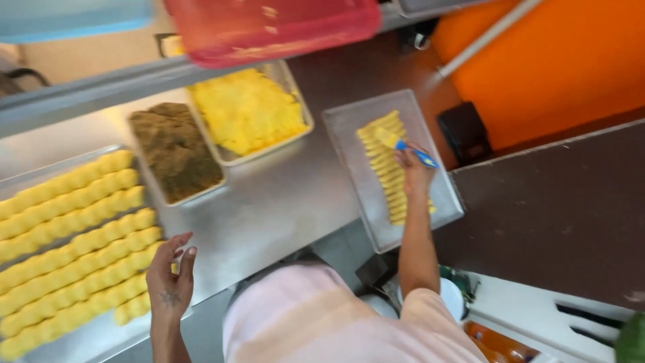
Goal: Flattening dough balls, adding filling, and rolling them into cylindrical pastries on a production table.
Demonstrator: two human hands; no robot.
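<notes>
brush [406, 144] w/ blue handle sits clamped in the right hand [414, 171], fingers closed round it, bristle end over the top of the pastry column [390, 168] on the small steel tray [349, 121]. that tray lies right of the big pastry tray [80, 336], w/ two filling pans between them: brown crumbly filling [176, 151] nearer the big tray, yellow filling [248, 111] beside it, nearer the small tray. left hand [171, 279] hovers at the big tray's near right corner, fingers loosely apart, holding nothing; can't tell if it touches a piece. risks, imo: small tray sits at the steel counter's [282, 202] right end, so a hard brush stroke could shove it off; left hand could squash the soft pieces under it; brush may drip on the counter. count: 3 trays/pans beside the big one, so 4 total; 1 brush; approx 7 rows of pastries on the big tray, 1 column on the small; red tub [269, 27] on the shelf above.
</notes>
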